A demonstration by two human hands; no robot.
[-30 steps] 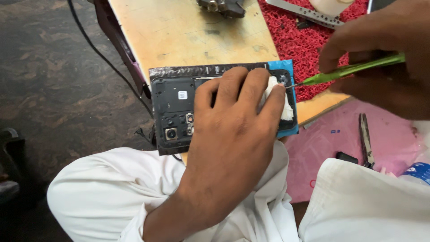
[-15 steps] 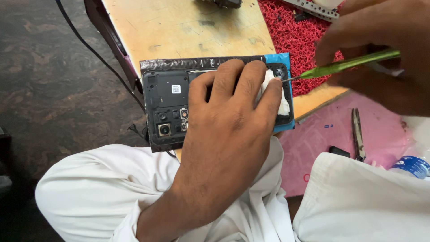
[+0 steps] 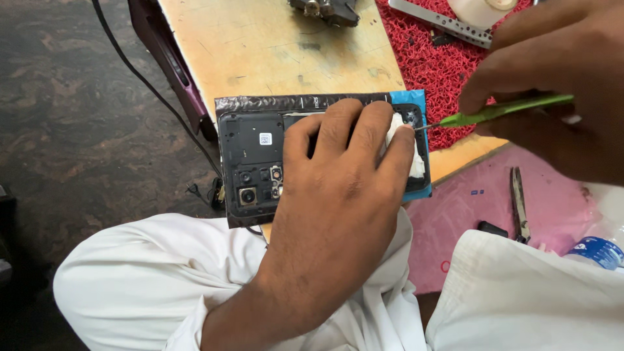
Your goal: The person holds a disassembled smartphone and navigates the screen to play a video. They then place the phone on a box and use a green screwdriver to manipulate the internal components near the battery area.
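An opened black phone point(image 3: 250, 156) with its back cover off lies at the near edge of a low wooden table point(image 3: 273, 45), resting on a blue case point(image 3: 416, 101). My left hand point(image 3: 338, 195) presses down on the phone, with a white cloth point(image 3: 406, 146) under its fingers. My right hand point(image 3: 552, 91) grips a green-handled screwdriver point(image 3: 504, 110), whose metal tip touches the phone's right end beside my left fingertips. The camera lenses and circuit parts show at the phone's left end.
A red bristle mat point(image 3: 442, 58) covers the table's right part with a metal strip point(image 3: 442, 23) on it. A pink sheet point(image 3: 481, 208) on the floor holds tweezers point(image 3: 518, 205) and a small black part. A black cable point(image 3: 149, 91) runs on the dark floor. My white-clothed knees are below.
The view shifted slightly; the phone and both hands keep nearly the same pose, with the screwdriver tip staying at the phone's right end.
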